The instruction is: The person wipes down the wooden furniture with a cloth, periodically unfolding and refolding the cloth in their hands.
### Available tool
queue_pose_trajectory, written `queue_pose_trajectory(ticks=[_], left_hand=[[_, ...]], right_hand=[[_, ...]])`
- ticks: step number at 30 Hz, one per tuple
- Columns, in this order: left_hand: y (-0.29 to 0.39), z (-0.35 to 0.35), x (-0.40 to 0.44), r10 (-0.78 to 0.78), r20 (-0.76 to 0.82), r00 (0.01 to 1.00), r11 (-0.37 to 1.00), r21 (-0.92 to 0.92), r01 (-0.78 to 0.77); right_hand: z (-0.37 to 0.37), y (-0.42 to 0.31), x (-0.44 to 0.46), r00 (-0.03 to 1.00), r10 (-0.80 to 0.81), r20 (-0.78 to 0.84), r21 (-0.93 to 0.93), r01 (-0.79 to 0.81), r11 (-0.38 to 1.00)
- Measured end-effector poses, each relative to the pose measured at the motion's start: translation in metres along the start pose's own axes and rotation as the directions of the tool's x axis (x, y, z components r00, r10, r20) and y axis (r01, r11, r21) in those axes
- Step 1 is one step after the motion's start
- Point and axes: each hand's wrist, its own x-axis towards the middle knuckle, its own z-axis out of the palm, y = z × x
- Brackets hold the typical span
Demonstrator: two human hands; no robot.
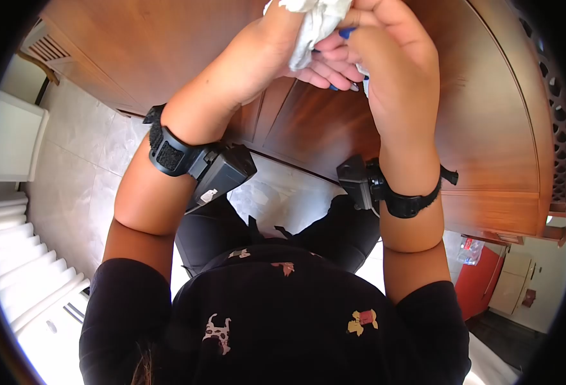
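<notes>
At the top of the head view, my two hands come together around a crumpled white cloth (321, 24). The cloth drapes over the palm side of my left hand (326, 69), whose blue-nailed fingers point right and curl loosely beneath it. My right hand (395, 38) bends in from the other side, thumb against the cloth near my left fingers. A small white bit, apparently of the same cloth, shows beside my right palm. The upper part of the cloth and some fingertips are cut off or hidden.
A brown wooden cabinet (482, 128) with panels stands right in front of me, with a pierced lattice edge (559, 128) at right. Black devices (228, 173) are strapped to both forearms. Grey tiled floor (77, 141), a white curtain (20, 250) and a plastic bottle (470, 251) are visible.
</notes>
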Motion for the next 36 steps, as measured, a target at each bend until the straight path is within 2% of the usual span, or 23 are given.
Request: queue_pose_trajectory(ticks=[1, 2, 3, 5, 7, 9, 10, 12, 13, 15, 16, 18, 19, 21, 22, 24, 25, 27, 30, 32, 33, 35, 36], left_hand=[[0.000, -0.006, 0.004, -0.098, 0.167, 0.981, 0.983, -0.136, 0.122], [-0.025, 0.002, -0.002, 0.033, -0.251, 0.967, 0.989, 0.149, 0.005], [-0.046, 0.007, -0.007, 0.264, -0.572, 0.777, 0.898, 0.439, 0.019], [-0.072, -0.001, -0.012, 0.267, -0.658, 0.704, 0.897, 0.437, 0.068], [-0.118, -0.025, -0.025, 0.415, -0.638, 0.649, 0.866, 0.496, -0.065], [-0.171, -0.055, -0.041, 0.552, -0.587, 0.592, 0.804, 0.562, -0.193], [-0.176, -0.053, -0.047, 0.538, -0.561, 0.629, 0.800, 0.574, -0.173], [-0.200, -0.063, -0.065, 0.402, -0.661, 0.633, 0.895, 0.431, -0.119], [-0.228, -0.079, -0.080, 0.263, -0.762, 0.591, 0.961, 0.260, -0.093], [-0.256, -0.095, -0.097, 0.204, -0.800, 0.564, 0.968, 0.249, 0.003], [-0.255, -0.094, -0.097, 0.213, -0.795, 0.568, 0.967, 0.254, -0.008], [-0.246, -0.085, -0.099, 0.029, -0.887, 0.461, 0.958, 0.156, 0.239], [-0.247, -0.088, -0.100, 0.030, -0.884, 0.467, 0.959, 0.158, 0.237], [-0.251, -0.099, -0.101, 0.130, -0.794, 0.593, 0.963, 0.242, 0.114], [-0.234, -0.092, -0.092, 0.142, -0.787, 0.600, 0.960, 0.258, 0.111], [-0.200, -0.074, -0.073, 0.407, -0.736, 0.541, 0.867, 0.498, 0.026], [-0.185, -0.074, -0.069, 0.458, -0.663, 0.592, 0.833, 0.553, -0.025], [-0.139, -0.046, -0.043, 0.578, -0.569, 0.586, 0.761, 0.635, -0.134], [-0.092, -0.024, -0.014, 0.572, -0.495, 0.654, 0.755, 0.629, -0.185], [-0.060, -0.006, 0.000, 0.555, -0.470, 0.686, 0.742, 0.653, -0.153], [-0.045, 0.001, 0.007, 0.523, -0.470, 0.711, 0.759, 0.636, -0.138], [-0.017, 0.032, 0.015, 0.539, -0.436, 0.720, 0.705, 0.702, -0.103], [-0.011, 0.027, 0.018, 0.529, -0.426, 0.733, 0.717, 0.687, -0.118]], right_hand=[[-0.002, 0.004, -0.002, 0.999, 0.007, -0.051, -0.067, -0.010, 0.998], [-0.001, 0.007, -0.006, 0.995, 0.030, -0.099, -0.099, -0.040, 0.994], [0.001, 0.011, -0.011, 0.988, 0.050, -0.147, -0.131, -0.070, 0.989], [-0.005, 0.028, -0.019, 0.987, 0.112, -0.119, -0.170, -0.131, 0.977], [-0.013, 0.063, -0.029, 0.982, 0.098, -0.162, -0.411, -0.158, 0.898], [-0.016, 0.102, -0.045, 0.973, 0.116, -0.201, -0.460, -0.198, 0.866], [-0.017, 0.120, -0.054, 0.984, 0.063, -0.165, -0.530, -0.142, 0.836], [-0.019, 0.155, -0.073, 0.993, 0.015, -0.115, -0.676, -0.090, 0.731], [-0.021, 0.171, -0.082, 0.995, 0.022, -0.098, -0.747, -0.088, 0.659], [-0.024, 0.200, -0.095, 0.983, 0.118, -0.141, -0.632, -0.181, 0.754], [-0.026, 0.201, -0.098, 0.988, 0.104, -0.116, -0.662, -0.155, 0.733], [-0.028, 0.196, -0.095, 0.988, 0.120, -0.101, -0.682, -0.156, 0.715], [-0.027, 0.189, -0.093, 0.985, 0.144, -0.093, -0.695, -0.167, 0.699], [-0.027, 0.178, -0.086, 0.983, 0.162, -0.082, -0.687, -0.174, 0.705], [-0.026, 0.170, -0.080, 0.991, 0.117, -0.071, -0.688, -0.134, 0.713], [-0.019, 0.147, -0.066, 0.997, 0.054, -0.060, -0.654, -0.080, 0.752], [-0.015, 0.133, -0.058, 0.997, 0.039, -0.059, -0.619, -0.067, 0.783], [-0.008, 0.098, -0.041, 0.998, -0.042, -0.055, -0.523, 0.007, 0.852], [0.000, 0.045, -0.026, 0.981, -0.191, -0.046, -0.458, 0.150, 0.876], [0.000, 0.024, -0.020, 0.935, -0.355, 0.018, -0.507, 0.314, 0.803], [-0.001, 0.016, -0.018, 0.926, -0.377, 0.015, -0.507, 0.332, 0.795], [-0.004, 0.005, -0.011, 0.666, -0.704, 0.247, -0.735, 0.602, 0.312], [-0.003, 0.003, -0.007, 0.621, -0.728, 0.290, -0.733, 0.634, 0.249]])
